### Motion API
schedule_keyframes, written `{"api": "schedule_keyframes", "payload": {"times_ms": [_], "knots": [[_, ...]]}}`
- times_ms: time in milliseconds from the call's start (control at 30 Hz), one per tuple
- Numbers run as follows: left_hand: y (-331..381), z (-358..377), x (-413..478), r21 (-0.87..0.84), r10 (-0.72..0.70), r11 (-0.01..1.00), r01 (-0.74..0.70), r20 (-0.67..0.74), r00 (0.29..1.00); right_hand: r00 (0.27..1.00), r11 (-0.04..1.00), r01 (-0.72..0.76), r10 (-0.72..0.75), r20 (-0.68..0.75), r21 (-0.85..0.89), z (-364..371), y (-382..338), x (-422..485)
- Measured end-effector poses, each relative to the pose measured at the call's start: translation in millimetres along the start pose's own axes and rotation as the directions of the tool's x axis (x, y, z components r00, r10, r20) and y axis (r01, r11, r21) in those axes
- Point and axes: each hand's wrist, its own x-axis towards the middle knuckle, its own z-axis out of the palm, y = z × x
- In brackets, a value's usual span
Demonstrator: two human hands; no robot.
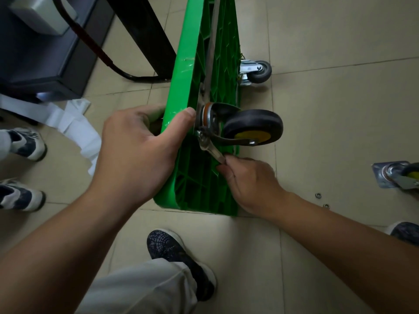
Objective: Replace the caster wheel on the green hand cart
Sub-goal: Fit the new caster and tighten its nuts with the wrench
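Note:
The green hand cart [195, 177] stands on its edge on the tiled floor, ribbed underside facing right. A black caster wheel [252, 126] with a yellow hub sits on its mounting plate against the underside. My left hand [140, 143] grips the cart's left rim, thumb beside the caster plate. My right hand [249, 180] pinches the handle of a metal wrench [209, 147] whose head is on a bolt at the plate's near corner. A second loose caster [399, 176] lies on the floor at the right edge.
A smaller grey caster [257, 71] is fixed farther up the cart. Two washers [318, 195] lie on the floor to the right. White paper [70, 125] and another person's shoes [22, 143] are on the left. Dark furniture and a cable stand behind. My own shoe [179, 257] is below.

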Motion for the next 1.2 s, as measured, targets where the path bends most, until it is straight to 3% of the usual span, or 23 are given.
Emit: {"api": "schedule_keyframes", "payload": {"times_ms": [200,700,933,1067,1200], "knots": [[0.6,1.9,-0.7,0.03,0.004,1.0,-0.003,-0.029,1.0,0.972,0.972,-0.201,0.181,0.152,0.123,10.0,-17.6,-13.1],[-10.6,0.2,1.4,-0.035,-0.035,0.999,0.033,-0.043,0.998,0.874,0.844,-0.479,0.435,0.217,0.241,-14.7,-85.8,-34.6],[-10.0,-0.9,3.0,-0.015,-0.023,1.0,0.023,-0.005,1.0,0.903,0.853,-0.428,0.386,0.19,0.298,-1.4,-73.6,-46.7],[-10.5,-1.5,3.6,-0.036,-0.029,0.999,0.029,0.014,0.999,0.927,0.936,-0.345,0.328,0.181,0.074,1.1,-29.7,-70.0],[-9.0,-1.1,3.8,-0.031,-0.018,0.999,0.018,0.005,1.0,0.99,0.99,-0.109,0.1,-0.103,-0.088,-8.7,1.2,-51.1]]}}
